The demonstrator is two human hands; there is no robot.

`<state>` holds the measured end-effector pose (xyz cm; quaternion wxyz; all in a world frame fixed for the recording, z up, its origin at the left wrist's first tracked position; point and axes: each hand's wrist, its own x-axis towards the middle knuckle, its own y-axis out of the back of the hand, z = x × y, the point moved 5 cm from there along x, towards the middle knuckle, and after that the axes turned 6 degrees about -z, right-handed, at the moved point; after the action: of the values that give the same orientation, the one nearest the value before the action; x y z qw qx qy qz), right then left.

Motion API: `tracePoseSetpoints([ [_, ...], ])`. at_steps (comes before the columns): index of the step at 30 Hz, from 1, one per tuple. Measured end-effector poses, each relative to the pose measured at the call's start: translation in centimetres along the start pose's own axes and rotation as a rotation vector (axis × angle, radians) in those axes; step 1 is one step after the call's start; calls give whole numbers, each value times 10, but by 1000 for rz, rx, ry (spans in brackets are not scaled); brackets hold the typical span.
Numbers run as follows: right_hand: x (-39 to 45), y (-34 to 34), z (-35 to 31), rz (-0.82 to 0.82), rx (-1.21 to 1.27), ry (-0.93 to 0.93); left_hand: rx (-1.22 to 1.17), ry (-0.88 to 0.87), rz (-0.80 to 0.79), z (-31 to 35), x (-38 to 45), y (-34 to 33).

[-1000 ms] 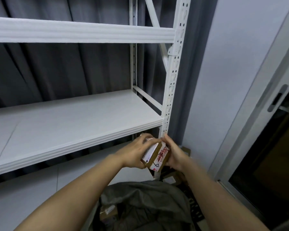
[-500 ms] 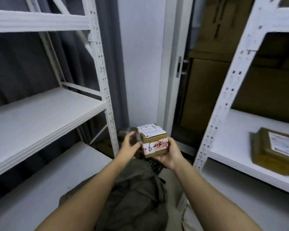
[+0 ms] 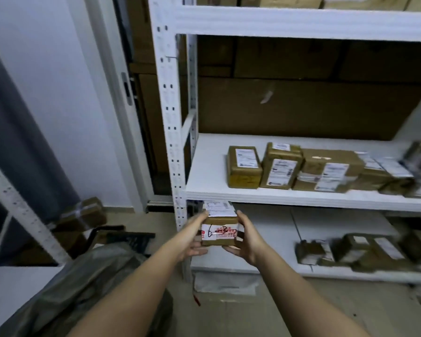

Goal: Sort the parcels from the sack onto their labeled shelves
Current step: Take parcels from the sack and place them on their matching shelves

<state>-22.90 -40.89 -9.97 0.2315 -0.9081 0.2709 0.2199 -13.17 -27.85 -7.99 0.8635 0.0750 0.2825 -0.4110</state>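
The view has swung from the bare white rack on the left round to a stocked rack on the right, and the parcel (image 3: 219, 229) has come with it. Both hands now carry it: the left hand (image 3: 195, 235) and the right hand (image 3: 247, 235) each have their grip clamped on a side, where half a second ago the left was only reaching in. The parcel hangs just below the front edge of the middle shelf (image 3: 301, 197), marked "6-3" by hand. The sack (image 3: 88, 283) lies low on the left. Judging by this, the shelf has been chosen and placing comes next.
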Motion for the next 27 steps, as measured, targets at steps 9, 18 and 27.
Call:
tracePoseSetpoints([
  [9,-5,206,-5,144,-66,-76,14,96,-61,-34,96,-182],
  [18,50,371,-2,224,-107,-158,-60,252,34,-89,215,-323],
  [27,163,466,106,260,-42,-169,-7,235,70,-209,358,-346],
])
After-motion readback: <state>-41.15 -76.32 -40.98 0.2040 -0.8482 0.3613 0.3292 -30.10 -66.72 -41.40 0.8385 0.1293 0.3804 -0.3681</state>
